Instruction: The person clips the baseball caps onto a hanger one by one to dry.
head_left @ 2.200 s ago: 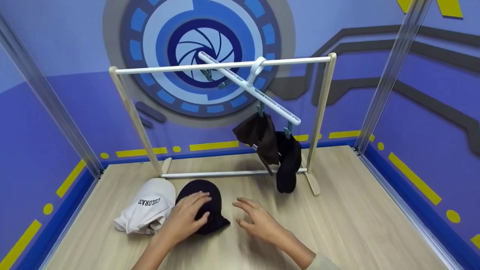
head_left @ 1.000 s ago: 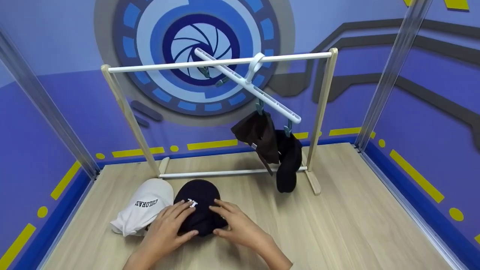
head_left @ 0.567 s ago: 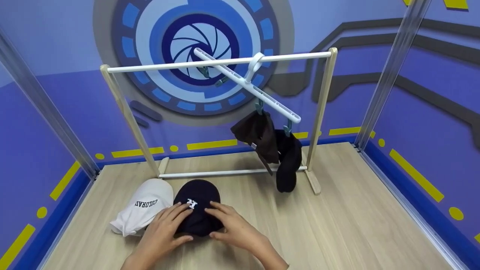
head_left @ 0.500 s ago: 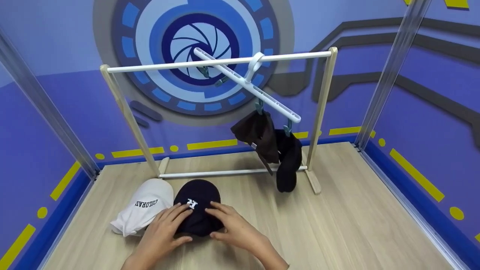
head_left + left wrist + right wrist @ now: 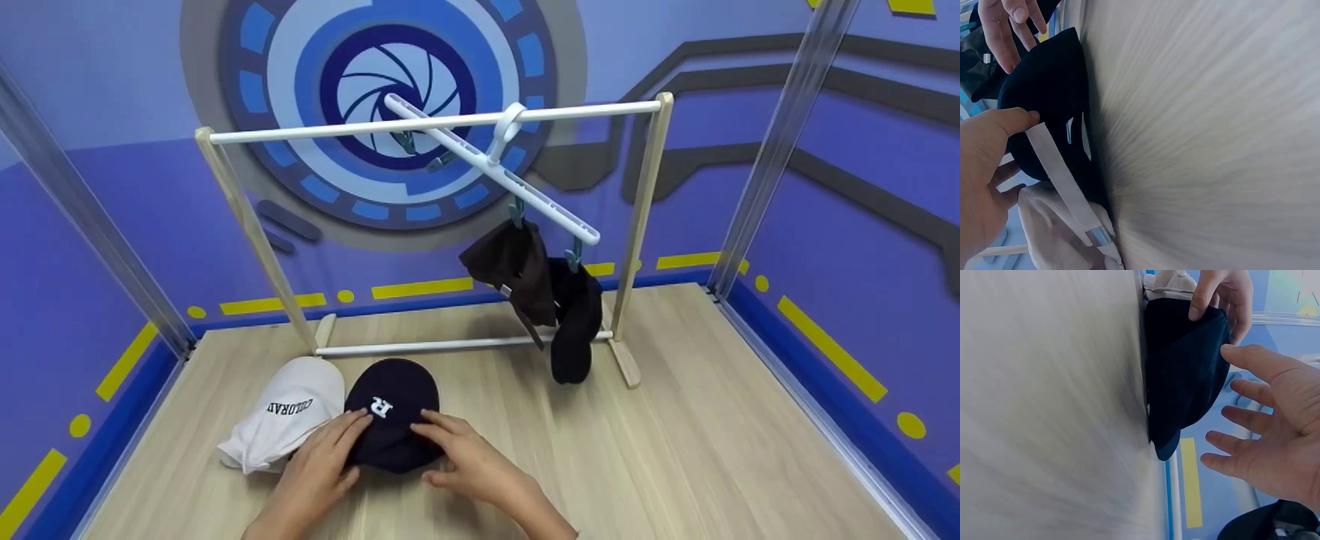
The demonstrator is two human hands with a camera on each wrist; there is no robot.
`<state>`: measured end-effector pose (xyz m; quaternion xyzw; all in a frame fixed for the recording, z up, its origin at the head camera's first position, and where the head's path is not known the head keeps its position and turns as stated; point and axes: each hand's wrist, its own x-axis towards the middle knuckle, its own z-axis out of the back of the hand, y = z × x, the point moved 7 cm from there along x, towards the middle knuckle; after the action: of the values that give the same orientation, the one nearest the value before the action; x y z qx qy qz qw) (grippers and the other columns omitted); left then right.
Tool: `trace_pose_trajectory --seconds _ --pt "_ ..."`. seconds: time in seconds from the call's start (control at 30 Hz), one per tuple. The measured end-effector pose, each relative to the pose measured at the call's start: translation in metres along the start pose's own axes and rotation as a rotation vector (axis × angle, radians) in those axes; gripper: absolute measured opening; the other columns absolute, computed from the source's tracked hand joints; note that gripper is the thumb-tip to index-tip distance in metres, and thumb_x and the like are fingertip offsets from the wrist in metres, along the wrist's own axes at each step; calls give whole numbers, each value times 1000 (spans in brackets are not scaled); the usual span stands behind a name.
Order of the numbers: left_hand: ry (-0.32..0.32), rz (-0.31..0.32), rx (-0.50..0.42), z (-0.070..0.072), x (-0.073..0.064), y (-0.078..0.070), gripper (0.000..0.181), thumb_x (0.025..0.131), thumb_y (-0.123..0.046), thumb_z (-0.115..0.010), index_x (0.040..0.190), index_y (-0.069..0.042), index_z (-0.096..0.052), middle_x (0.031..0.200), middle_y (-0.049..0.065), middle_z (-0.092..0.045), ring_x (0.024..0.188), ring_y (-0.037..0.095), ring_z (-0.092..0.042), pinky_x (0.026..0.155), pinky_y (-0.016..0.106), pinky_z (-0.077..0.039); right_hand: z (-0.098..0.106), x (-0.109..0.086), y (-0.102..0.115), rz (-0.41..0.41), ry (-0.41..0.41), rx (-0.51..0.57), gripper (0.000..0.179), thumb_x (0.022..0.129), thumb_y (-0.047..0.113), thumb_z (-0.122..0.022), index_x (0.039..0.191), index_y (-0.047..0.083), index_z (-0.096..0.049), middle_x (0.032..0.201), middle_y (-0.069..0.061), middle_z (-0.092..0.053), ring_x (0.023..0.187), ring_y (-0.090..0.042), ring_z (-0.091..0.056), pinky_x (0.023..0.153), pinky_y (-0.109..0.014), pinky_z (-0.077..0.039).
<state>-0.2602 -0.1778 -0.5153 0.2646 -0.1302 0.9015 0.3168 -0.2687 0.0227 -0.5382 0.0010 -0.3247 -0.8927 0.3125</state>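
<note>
A navy baseball cap [image 5: 394, 416] with a white letter R lies on the wooden table, its brim toward the rack. My left hand [image 5: 315, 469] is at its left side, thumb and fingers loosely spread. In the left wrist view the thumb [image 5: 1019, 119] lies close against the cap's crown. My right hand [image 5: 472, 461] is at the cap's right side with fingers extended; in the right wrist view its fingers [image 5: 1241, 419] are spread beside the cap. A white cap [image 5: 289, 412] with dark lettering sits just left of the navy one, its strap [image 5: 1064, 183] showing in the left wrist view.
Behind the caps stands a rack [image 5: 262, 244] with wooden posts and white bars. A white hanger [image 5: 487, 165] hangs slanted from its top bar. Clips hold a dark brown cap [image 5: 514, 270] and a black cap [image 5: 576, 330]. Blue printed walls enclose the table [image 5: 697, 435].
Both hands have come to the navy cap's sides, the right one from farther right. The white letter has become fully visible. Most recently the left hand has shifted slightly left.
</note>
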Motion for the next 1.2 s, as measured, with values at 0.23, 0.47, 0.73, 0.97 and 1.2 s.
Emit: trace_pose_trajectory --seconds 0.23,0.47,0.73,0.97,1.2 --pt "-7 21 -12 -1 -2 1 74 65 -4 -87 135 -5 -62 140 9 -61 125 31 -59 102 48 -48 -8 1 3 -4 -4 -44 69 89 22 -79 151 15 -49 159 -10 -40 144 -27 -41 114 -39 -40" --pt "-33 18 -2 -1 0 1 70 67 -6 -86 133 -3 -63 137 11 -63 124 33 -60 101 49 -49 -13 4 4 -30 -4 4 74 89 21 -79 154 15 -44 161 -11 -37 146 -28 -39 115 -41 -39" --pt "-51 7 -10 -5 3 -1 65 70 -3 -85 132 -1 -64 135 13 -63 122 33 -61 99 49 -51 -16 5 1 -43 19 15 78 88 19 -80 155 14 -42 162 -12 -35 146 -30 -38 115 -42 -39" --pt "-119 -1 21 -5 6 -2 60 70 -3 -83 128 -2 -66 129 10 -67 115 31 -64 94 47 -52 -14 5 3 -44 19 -2 76 89 20 -79 155 14 -41 161 -14 -36 145 -31 -39 114 -41 -41" --pt "-122 16 8 -6 8 -5 53 75 -8 -81 126 -3 -67 123 9 -69 111 30 -62 92 48 -52 -10 3 3 -45 10 -8 77 88 20 -81 154 15 -43 159 -13 -39 143 -29 -42 112 -38 -42"
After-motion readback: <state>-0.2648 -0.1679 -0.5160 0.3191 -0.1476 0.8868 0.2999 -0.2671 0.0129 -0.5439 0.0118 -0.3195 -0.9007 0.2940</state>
